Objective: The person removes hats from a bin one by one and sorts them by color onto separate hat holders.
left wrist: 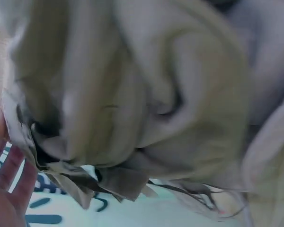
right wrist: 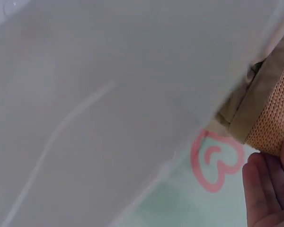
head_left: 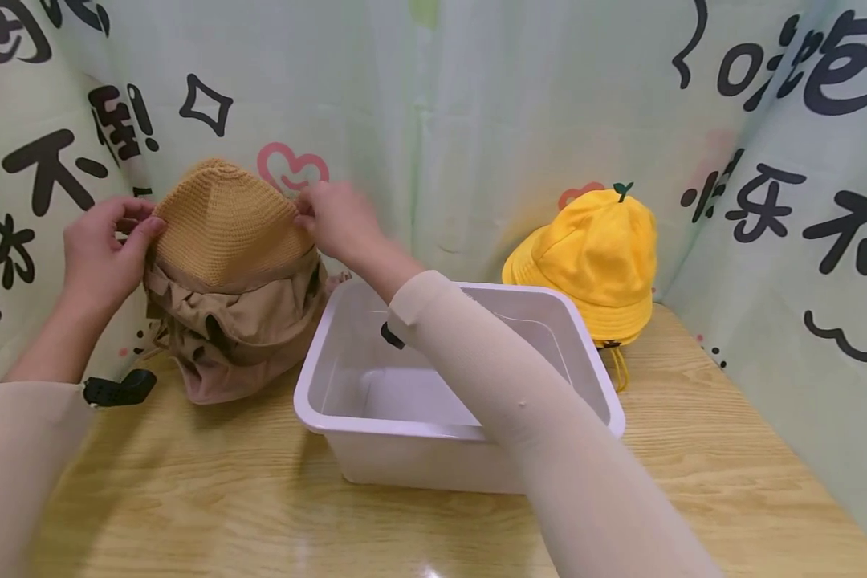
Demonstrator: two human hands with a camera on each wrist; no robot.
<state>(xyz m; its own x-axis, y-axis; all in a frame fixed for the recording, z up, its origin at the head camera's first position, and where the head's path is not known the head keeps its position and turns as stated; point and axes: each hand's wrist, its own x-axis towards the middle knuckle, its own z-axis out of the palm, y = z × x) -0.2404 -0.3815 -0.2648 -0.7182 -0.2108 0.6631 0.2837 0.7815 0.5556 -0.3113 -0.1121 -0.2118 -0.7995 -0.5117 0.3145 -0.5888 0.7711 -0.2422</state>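
Note:
A tan knitted hat sits on top of a stack of crumpled cloth hats at the left of the table. My left hand pinches its left edge between thumb and fingers. At the opposite edge, my right hand pinches the knit; the right wrist view shows these fingers at the hat's rim. Under the knitted hat lies a khaki cloth hat, its folds filling the left wrist view. A pinkish-brown cloth hat shows at the bottom of the stack.
A white plastic bin stands mid-table, right beside the stack, with my right forearm crossing above it. Behind its right corner rests a yellow bucket hat with a green sprout and a hanging cord. A printed curtain encloses the back and sides.

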